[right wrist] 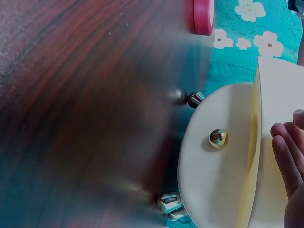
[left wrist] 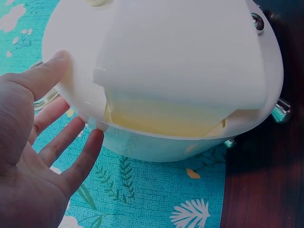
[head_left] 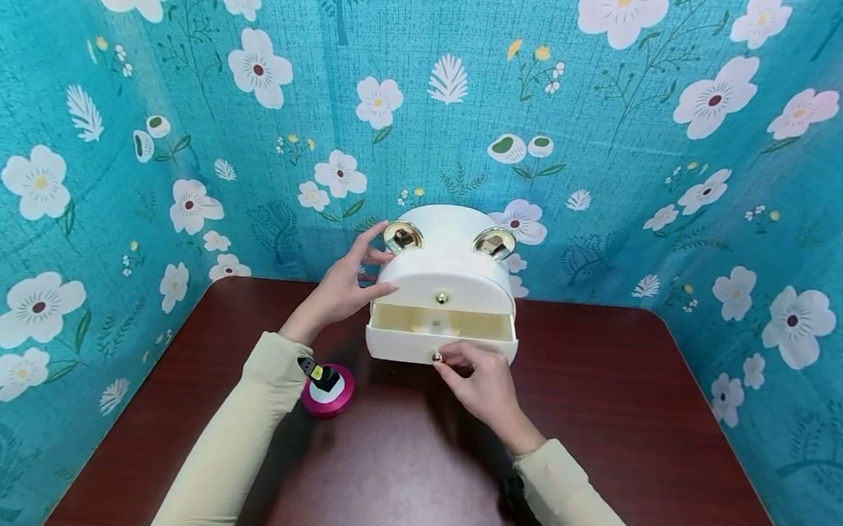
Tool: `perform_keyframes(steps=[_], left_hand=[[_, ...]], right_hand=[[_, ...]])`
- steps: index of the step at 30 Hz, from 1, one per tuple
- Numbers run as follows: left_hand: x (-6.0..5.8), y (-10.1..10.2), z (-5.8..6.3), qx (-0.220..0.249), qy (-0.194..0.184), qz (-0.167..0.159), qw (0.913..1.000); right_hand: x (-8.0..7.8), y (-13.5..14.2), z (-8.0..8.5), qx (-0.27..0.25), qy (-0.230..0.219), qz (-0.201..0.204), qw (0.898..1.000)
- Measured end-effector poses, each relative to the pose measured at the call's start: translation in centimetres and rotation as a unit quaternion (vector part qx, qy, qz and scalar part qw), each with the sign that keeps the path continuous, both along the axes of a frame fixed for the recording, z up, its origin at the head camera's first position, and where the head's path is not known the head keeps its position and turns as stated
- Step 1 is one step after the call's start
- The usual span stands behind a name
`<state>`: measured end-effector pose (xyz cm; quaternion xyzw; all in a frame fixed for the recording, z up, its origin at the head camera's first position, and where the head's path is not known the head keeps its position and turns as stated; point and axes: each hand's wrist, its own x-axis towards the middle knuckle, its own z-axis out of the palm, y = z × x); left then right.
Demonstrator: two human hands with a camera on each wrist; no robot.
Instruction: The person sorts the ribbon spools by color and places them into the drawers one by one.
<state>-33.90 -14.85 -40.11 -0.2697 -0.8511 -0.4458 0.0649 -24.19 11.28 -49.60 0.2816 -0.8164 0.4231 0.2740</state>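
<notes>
A white box (head_left: 445,248) with rounded top stands at the back of the table, with gold ring-shaped fittings on top. Its lower drawer (head_left: 392,346) is pulled out, and something small and pale shows inside. My right hand (head_left: 482,381) pinches the drawer's small gold knob (head_left: 437,357) between thumb and fingers. The upper gold knob (head_left: 442,298) is free, also seen as a round knob (right wrist: 218,137) in the right wrist view. My left hand (head_left: 344,284) rests at the box's left side, fingers spread, thumb (left wrist: 52,71) against the front face.
A magenta disc-shaped item (head_left: 328,401) with a white centre lies on the table near my left wrist, partly covered by the wrist strap. The dark red-brown table (head_left: 403,479) ends at a blue flowered cloth (head_left: 437,89) behind and on both sides.
</notes>
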Motion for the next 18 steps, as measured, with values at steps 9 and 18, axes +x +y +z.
perform_keyframes(steps=[9,18], left_hand=[[0.0,0.0,0.1,-0.006,0.003,-0.002,1.0],[0.0,-0.1,0.1,-0.013,0.007,0.002,0.9999]], right_hand=[[-0.7,0.2,0.0,-0.002,-0.003,-0.003,1.0],[-1.3,0.2,0.1,-0.002,0.003,-0.001,1.0]])
